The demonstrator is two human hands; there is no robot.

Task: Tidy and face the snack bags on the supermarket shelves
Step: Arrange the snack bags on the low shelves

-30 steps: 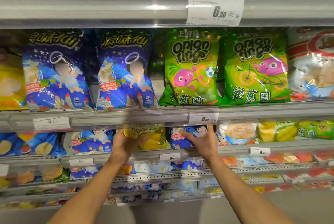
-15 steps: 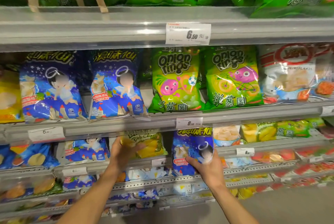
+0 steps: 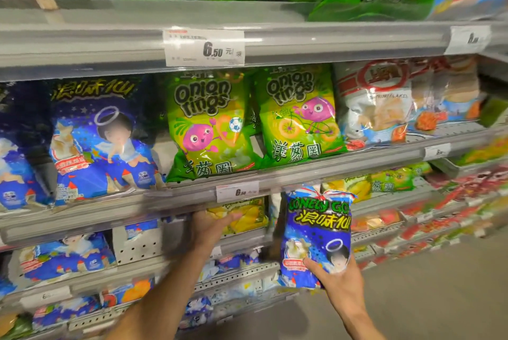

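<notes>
Blue snack bag (image 3: 316, 238): out of shelf, gripped at base by right hand (image 3: 339, 283). Left hand (image 3: 210, 225): fingers extended against yellow bag (image 3: 247, 214), lower shelf. Matching blue row (image 3: 101, 142) above faced; reshelving pending.

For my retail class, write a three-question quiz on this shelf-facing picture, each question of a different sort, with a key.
1. True or false: the right hand holds a green onion rings bag.
2. The left hand reaches toward which bag? A) yellow bag B) shrimp flakes bag C) red bag
3. Fill in: the price tag on the upper shelf rail reads ____ yuan.

Key
1. False: it grips the blue bag from below, clear of the shelf.
2. A
3. 6.50
</notes>
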